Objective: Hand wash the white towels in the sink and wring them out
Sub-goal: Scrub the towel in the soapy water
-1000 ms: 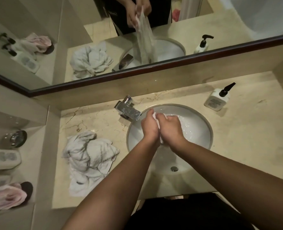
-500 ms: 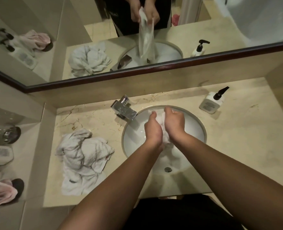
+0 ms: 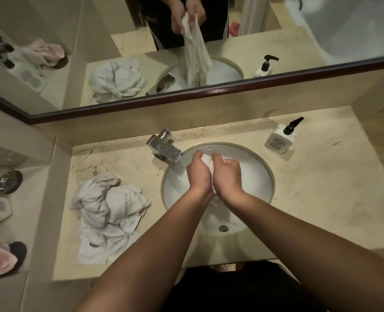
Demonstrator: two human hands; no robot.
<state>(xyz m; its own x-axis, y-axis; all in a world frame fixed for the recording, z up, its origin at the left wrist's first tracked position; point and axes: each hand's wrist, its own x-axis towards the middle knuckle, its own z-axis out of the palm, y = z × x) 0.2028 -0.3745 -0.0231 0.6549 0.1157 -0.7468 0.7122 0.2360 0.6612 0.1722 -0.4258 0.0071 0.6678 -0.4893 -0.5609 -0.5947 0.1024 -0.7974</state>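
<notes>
Over the round sink, both forearms reach in side by side. The left hand and right hand curl knuckles-up around one white towel, gripping it between them above the basin.

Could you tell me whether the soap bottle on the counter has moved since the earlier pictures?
No. The soap bottle keeps its place right of the sink; only the camera shifted.

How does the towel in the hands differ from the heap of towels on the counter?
The white towel is gripped between the left hand and right hand over the round white sink; the heap of crumpled white towels lies untouched on the beige marble counter. The held towel is bunched narrow; the heap sprawls wide. Both are white cloth.
</notes>
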